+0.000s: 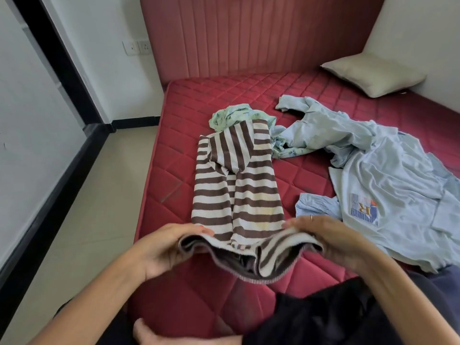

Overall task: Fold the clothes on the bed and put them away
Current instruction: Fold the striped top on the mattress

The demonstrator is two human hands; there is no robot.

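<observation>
While two pale garments wait unfolded, a person's left hand (164, 247) and right hand (331, 239) each grip the near hem of a brown-and-white striped top (234, 185), fingers curled round the cloth with the thumbs on the upper side. The hands are apart, one at each bottom corner, and the hem between them sags in a shallow loop, raised just off the red quilted mattress (311, 120). The rest of the striped top lies flat, running from the near edge of the bed toward the headboard (249, 33), with its sides already turned in to form a narrow strip (a sleeve lies slantwise across the upper part). Holding both corners at once looks like the start of a fold away from the person, bringing the hem up toward the collar end so the strip halves evenly.

A light blue T-shirt (388, 185) with a printed patch lies rumpled along the right side of the bed, reaching its near right corner. Beyond it, toward the middle, sprawls a light blue shirt (321, 130), and a mint-green printed garment (236, 115) is bunched just past the far end of the striped top, touching it. A beige pillow (373, 74) sits in the far right corner by the headboard. Folding appears to be at an early stage; nothing shows yet as put away.
</observation>
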